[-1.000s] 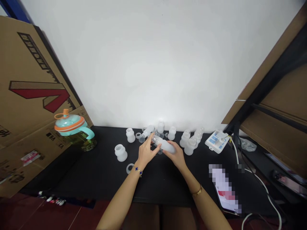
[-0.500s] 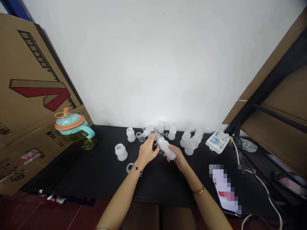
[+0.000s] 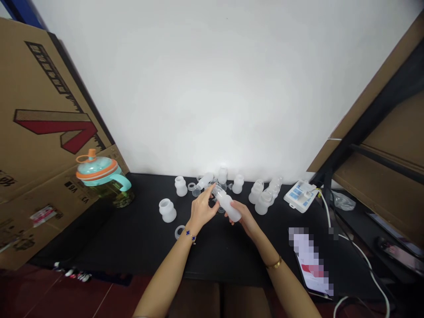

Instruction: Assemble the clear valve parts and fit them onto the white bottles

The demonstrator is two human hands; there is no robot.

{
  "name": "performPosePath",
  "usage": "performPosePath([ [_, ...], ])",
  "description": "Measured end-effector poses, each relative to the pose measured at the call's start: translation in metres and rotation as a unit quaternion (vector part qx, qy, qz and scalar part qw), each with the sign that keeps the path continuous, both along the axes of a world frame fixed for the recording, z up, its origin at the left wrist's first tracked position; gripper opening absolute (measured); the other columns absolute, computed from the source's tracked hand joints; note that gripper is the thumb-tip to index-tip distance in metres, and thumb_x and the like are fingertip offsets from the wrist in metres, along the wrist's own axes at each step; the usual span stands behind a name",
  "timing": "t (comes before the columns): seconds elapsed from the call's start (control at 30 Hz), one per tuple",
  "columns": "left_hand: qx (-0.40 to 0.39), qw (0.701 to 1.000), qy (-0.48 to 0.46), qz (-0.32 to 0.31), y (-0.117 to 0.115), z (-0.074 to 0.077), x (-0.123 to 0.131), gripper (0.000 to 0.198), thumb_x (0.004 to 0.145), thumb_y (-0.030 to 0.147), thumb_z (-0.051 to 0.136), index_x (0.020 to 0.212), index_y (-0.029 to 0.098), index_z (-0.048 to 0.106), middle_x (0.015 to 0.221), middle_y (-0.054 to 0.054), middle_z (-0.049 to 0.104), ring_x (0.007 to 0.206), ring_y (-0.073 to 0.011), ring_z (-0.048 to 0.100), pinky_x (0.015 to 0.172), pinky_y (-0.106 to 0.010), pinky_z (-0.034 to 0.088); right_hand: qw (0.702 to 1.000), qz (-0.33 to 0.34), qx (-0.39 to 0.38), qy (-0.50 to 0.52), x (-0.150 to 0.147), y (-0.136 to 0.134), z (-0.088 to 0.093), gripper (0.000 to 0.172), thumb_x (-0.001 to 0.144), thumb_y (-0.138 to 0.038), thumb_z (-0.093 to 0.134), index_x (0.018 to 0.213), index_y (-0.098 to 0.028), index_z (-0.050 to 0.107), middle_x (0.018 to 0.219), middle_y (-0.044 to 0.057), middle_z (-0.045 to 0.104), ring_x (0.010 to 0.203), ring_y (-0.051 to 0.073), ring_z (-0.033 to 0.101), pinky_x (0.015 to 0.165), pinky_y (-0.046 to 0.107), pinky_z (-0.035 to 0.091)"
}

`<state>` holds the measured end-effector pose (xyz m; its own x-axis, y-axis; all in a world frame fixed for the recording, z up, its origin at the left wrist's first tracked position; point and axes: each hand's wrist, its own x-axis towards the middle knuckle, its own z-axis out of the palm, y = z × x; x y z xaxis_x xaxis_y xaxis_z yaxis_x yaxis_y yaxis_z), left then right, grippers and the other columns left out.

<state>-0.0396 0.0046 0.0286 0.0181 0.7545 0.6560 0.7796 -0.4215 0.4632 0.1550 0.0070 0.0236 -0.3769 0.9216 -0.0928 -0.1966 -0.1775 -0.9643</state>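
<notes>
A frosted white baby bottle (image 3: 228,206) lies tilted between my hands over the table, its clear top end pointing up and to the left. My right hand (image 3: 245,217) is wrapped round its lower body. Thumb and fingers of my left hand (image 3: 202,209) grip the clear cap (image 3: 217,191) at the other end. Behind my hands are a bottle lying on its side (image 3: 206,179), a standing bottle (image 3: 238,183) and several clear and white rings and lids, partly hidden. To the left stand two open bottle bodies (image 3: 168,210); a white ring (image 3: 179,232) lies beside my left wrist.
Several capped bottles (image 3: 263,202) stand on the right of the black table (image 3: 225,256). Beyond them are a white box (image 3: 300,195) with a cable and a phone (image 3: 311,265). A turquoise jug (image 3: 104,176) and large cardboard box (image 3: 39,132) are at left; a white wall rises behind.
The bottle and my right hand have shifted very slightly left. My left hand stays at the clear cap, and the things on the table have not moved.
</notes>
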Motion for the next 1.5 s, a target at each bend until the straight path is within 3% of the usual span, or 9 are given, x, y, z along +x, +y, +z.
performPosePath([
  [0.13,-0.008,1.000,-0.004,0.006,0.001,-0.001,0.001,0.058,0.085,0.023,0.068,0.140,0.025,0.051,0.113,-0.005,0.073,0.090,-0.0199,0.072,0.081,-0.031,0.060,0.999,-0.033,0.012,-0.021,0.000,0.003,-0.006,0.051,0.082,-0.058,0.070,0.110,-0.015,0.069,0.075,0.006,0.072,0.053,0.015,0.059,0.044,0.024,0.045],
  [0.23,-0.014,1.000,-0.022,-0.004,0.001,0.000,0.003,0.057,0.089,0.024,0.064,0.143,0.025,0.048,0.123,-0.007,0.070,0.097,-0.0206,0.071,0.078,-0.030,0.060,0.988,-0.105,0.080,-0.077,0.001,0.004,-0.009,0.054,0.078,-0.055,0.074,0.117,-0.019,0.068,0.091,0.006,0.073,0.065,0.020,0.065,0.048,0.027,0.048],
  [0.33,-0.020,0.999,-0.030,-0.027,0.000,0.001,0.003,0.057,0.092,0.022,0.057,0.147,0.024,0.043,0.134,-0.010,0.065,0.102,-0.0206,0.070,0.078,-0.030,0.060,0.940,-0.188,0.225,-0.175,0.000,0.001,-0.009,0.051,0.075,-0.049,0.079,0.116,-0.022,0.068,0.111,0.008,0.071,0.094,0.028,0.067,0.074,0.038,0.057],
  [0.43,-0.022,0.999,-0.027,-0.036,-0.001,0.002,0.003,0.054,0.095,0.022,0.052,0.148,0.022,0.042,0.133,-0.011,0.065,0.101,-0.0205,0.070,0.080,-0.031,0.059,0.877,-0.223,0.345,-0.249,0.000,-0.001,-0.008,0.044,0.080,-0.042,0.075,0.119,-0.024,0.066,0.119,0.009,0.068,0.111,0.031,0.062,0.097,0.046,0.050],
  [0.63,-0.027,0.999,-0.016,-0.012,-0.002,0.000,0.004,0.058,0.094,0.041,0.059,0.147,0.022,0.044,0.118,-0.008,0.072,0.092,-0.0207,0.072,0.079,-0.031,0.059,0.828,-0.225,0.408,-0.311,0.000,0.000,-0.016,0.040,0.088,-0.035,0.066,0.126,-0.026,0.064,0.124,0.010,0.063,0.118,0.031,0.059,0.101,0.045,0.049],
  [0.87,-0.027,1.000,0.009,0.008,0.001,-0.003,0.004,0.053,0.093,0.039,0.061,0.143,0.022,0.050,0.122,-0.009,0.073,0.092,-0.0215,0.074,0.080,-0.032,0.060,0.787,-0.229,0.436,-0.371,0.001,0.000,-0.023,0.042,0.090,-0.030,0.062,0.132,-0.029,0.063,0.126,0.011,0.061,0.117,0.031,0.059,0.096,0.044,0.053],
  [1.27,-0.010,1.000,0.018,-0.014,0.003,0.000,-0.003,0.045,0.088,0.031,0.066,0.131,0.021,0.057,0.120,-0.006,0.073,0.089,-0.0208,0.074,0.083,-0.032,0.060,0.771,-0.230,0.475,-0.355,-0.003,-0.005,-0.020,0.041,0.091,-0.024,0.061,0.131,-0.026,0.063,0.123,0.011,0.062,0.114,0.028,0.061,0.096,0.041,0.054],
  [1.4,-0.009,0.999,0.036,-0.024,0.003,0.001,-0.007,0.043,0.089,0.032,0.066,0.130,0.023,0.057,0.121,-0.006,0.073,0.095,-0.0227,0.074,0.087,-0.034,0.060,0.796,-0.221,0.462,-0.324,-0.002,-0.002,-0.021,0.040,0.088,-0.025,0.063,0.128,-0.026,0.065,0.123,0.011,0.063,0.115,0.028,0.061,0.100,0.043,0.052],
  [1.5,-0.004,0.999,0.026,-0.030,0.003,0.001,-0.005,0.045,0.091,0.037,0.064,0.133,0.024,0.056,0.123,-0.006,0.073,0.097,-0.0223,0.074,0.085,-0.033,0.061,0.847,-0.226,0.397,-0.273,-0.001,0.000,-0.017,0.041,0.081,-0.031,0.072,0.122,-0.025,0.068,0.121,0.011,0.065,0.114,0.031,0.062,0.098,0.046,0.052],
])
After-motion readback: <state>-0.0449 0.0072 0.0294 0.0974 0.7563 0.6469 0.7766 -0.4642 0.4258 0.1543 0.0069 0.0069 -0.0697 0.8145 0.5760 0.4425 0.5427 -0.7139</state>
